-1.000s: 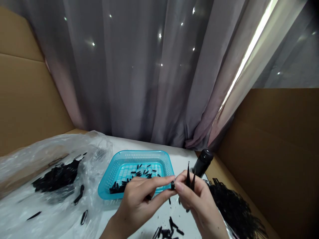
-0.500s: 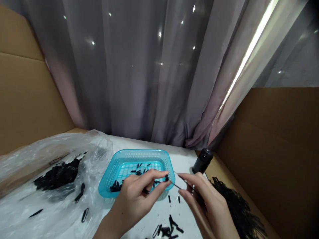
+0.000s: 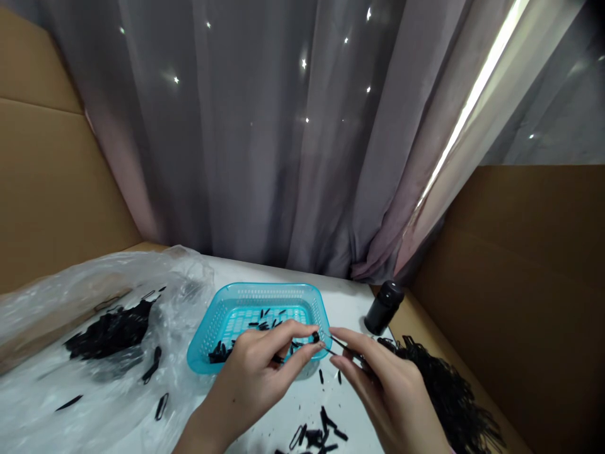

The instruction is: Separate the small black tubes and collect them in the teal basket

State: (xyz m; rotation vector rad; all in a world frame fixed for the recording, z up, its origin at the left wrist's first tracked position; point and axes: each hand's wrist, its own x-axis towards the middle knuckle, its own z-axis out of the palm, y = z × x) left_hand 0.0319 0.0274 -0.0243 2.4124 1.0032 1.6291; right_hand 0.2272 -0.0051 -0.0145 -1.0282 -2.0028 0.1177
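Observation:
My left hand [image 3: 255, 372] pinches a small black piece [image 3: 316, 337] between thumb and forefinger, just above the near right corner of the blue basket [image 3: 208, 334]. My right hand [image 3: 385, 388] holds a thin black strip [image 3: 341, 343] whose tip meets that piece. Both hands hover over the white table, fingertips nearly touching. Several short black pieces lie in the basket, and more loose black pieces [image 3: 316, 435] are scattered on the table below my hands.
A crumpled clear plastic bag [image 3: 70, 353] with a heap of black parts [image 3: 108, 331] lies at the left. A black bottle [image 3: 384, 307] stands at the right, beside a pile of black strips [image 3: 444, 391]. Cardboard walls flank both sides; a grey curtain hangs behind.
My right hand has lowered and tilted the black strips from upright to nearly flat. Both hands have shifted a little toward the basket, and the strip's tip now meets the small piece.

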